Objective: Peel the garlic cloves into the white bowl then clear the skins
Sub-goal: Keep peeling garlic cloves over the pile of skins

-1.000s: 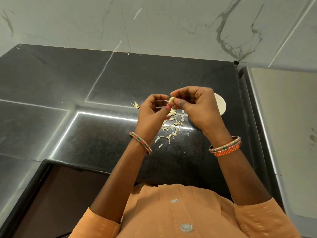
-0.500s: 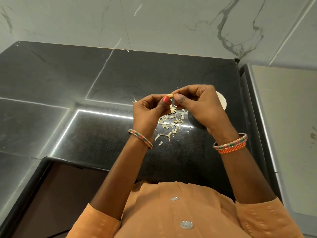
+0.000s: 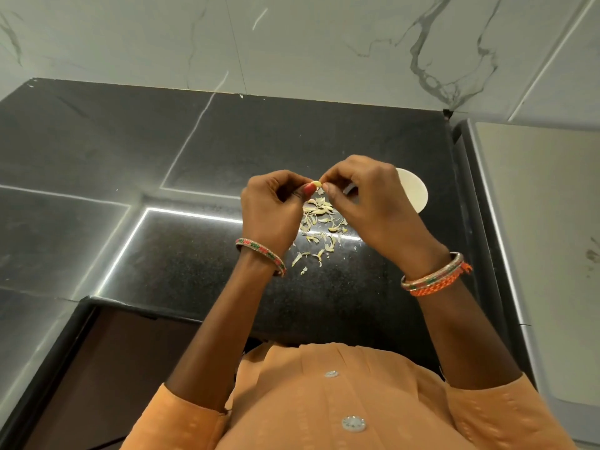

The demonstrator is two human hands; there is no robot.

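One garlic clove [image 3: 315, 183] sits pinched between our two hands, raised above the black counter [image 3: 324, 131]: our left hand [image 3: 272, 206] grips it from the left with curled fingers and a red-nailed thumb, and our right hand [image 3: 363, 196] nips it from the right with fingertips. Directly below the clove, between our wrists, the loose skins [image 3: 319, 228] lie scattered on the counter, while the white bowl [image 3: 414, 193] rests just right of our right hand, partly hidden behind it. Bangles [image 3: 431, 277] ring both wrists, and a marble wall [image 3: 292, 43] stands at the far side.
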